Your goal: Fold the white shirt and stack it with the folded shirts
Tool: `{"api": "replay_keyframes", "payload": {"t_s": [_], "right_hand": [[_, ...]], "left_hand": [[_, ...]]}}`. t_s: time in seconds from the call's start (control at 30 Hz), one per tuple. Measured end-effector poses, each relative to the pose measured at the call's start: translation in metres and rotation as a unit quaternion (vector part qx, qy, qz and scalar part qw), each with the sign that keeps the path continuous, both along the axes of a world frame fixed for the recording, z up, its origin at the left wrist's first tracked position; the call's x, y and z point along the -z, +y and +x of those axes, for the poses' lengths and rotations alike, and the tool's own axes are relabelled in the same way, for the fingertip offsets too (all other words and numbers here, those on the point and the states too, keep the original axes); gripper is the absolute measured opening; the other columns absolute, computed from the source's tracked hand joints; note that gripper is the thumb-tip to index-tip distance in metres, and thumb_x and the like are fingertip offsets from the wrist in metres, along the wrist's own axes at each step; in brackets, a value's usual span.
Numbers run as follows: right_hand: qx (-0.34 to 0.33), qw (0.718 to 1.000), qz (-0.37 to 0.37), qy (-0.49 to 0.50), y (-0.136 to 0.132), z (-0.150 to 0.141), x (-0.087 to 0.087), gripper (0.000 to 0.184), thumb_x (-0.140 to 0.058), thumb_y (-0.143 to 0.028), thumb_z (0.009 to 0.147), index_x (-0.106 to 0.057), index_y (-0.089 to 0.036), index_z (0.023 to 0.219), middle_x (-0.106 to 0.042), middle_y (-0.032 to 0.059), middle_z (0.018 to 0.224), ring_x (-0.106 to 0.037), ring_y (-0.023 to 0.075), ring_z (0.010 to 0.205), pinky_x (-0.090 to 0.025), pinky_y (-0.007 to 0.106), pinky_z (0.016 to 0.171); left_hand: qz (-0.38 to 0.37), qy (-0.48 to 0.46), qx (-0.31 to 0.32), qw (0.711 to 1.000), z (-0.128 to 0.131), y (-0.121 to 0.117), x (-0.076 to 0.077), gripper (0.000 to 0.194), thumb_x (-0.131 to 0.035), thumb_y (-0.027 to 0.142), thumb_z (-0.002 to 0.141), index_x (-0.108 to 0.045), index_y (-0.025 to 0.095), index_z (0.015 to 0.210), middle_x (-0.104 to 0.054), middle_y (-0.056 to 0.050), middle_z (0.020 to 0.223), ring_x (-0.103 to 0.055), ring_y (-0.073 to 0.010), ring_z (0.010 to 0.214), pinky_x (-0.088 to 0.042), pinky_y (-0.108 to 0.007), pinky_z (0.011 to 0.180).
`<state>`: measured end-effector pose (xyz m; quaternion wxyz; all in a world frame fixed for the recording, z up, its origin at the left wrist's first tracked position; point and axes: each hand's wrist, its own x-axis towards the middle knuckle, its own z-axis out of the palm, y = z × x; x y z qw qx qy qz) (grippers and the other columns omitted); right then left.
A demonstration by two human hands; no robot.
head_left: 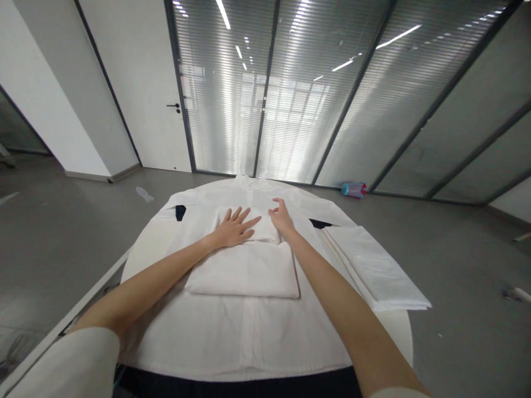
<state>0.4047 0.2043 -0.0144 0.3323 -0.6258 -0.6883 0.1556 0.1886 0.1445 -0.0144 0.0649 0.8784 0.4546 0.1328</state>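
Observation:
A white shirt [232, 331] lies spread flat over a round table [400, 326], its collar at the far side. A folded white garment [244, 271] rests on the middle of the shirt. My left hand [234, 229] lies flat, fingers spread, on the far end of the folded piece. My right hand [282, 216] hovers or touches just beyond the far right corner of that piece, fingers loosely curled, holding nothing that I can see.
Another folded white cloth [377, 268] lies on the table's right side, overhanging the edge. A blue and pink bottle [354, 189] lies on the grey floor by the glass wall. A white door [145, 88] stands at the back left.

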Motion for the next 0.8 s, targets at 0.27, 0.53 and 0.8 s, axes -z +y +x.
{"api": "replay_keyframes", "payload": {"t_s": [0.27,0.53,0.8], "right_hand": [[0.011,0.99,0.048,-0.132,-0.024,-0.006,-0.02,0.027,-0.045,-0.022,0.098,-0.066,-0.02,0.116,-0.046,0.0155,0.123,-0.061,0.0265,0.099,-0.047,0.042,0.092],[-0.153,0.943,0.091,-0.28,-0.067,-0.021,-0.011,0.062,-0.029,-0.053,0.104,-0.039,-0.015,0.152,-0.032,0.0194,0.158,-0.028,0.0321,0.147,-0.023,0.051,0.118],[-0.206,0.925,-0.019,-0.318,-0.072,0.007,-0.004,0.079,-0.018,-0.064,0.101,-0.021,-0.011,0.159,-0.01,0.018,0.165,-0.008,0.0303,0.153,-0.013,0.054,0.121]], "left_hand": [[0.02,0.026,0.001,0.999,0.001,-0.002,0.004,0.054,-0.039,0.051,0.1,-0.032,0.043,0.154,-0.015,-0.003,0.167,-0.011,-0.0406,0.152,-0.005,-0.065,0.118],[0.042,0.071,-0.045,0.996,0.003,0.0,0.007,0.074,-0.034,0.059,0.098,-0.02,0.02,0.16,-0.017,-0.01,0.166,-0.013,-0.034,0.153,-0.011,-0.055,0.122],[-0.026,0.065,-0.151,0.986,-0.022,0.002,0.007,0.098,-0.03,0.077,0.091,-0.021,0.006,0.158,-0.013,-0.024,0.163,-0.009,-0.0367,0.153,-0.015,-0.052,0.122]]}}
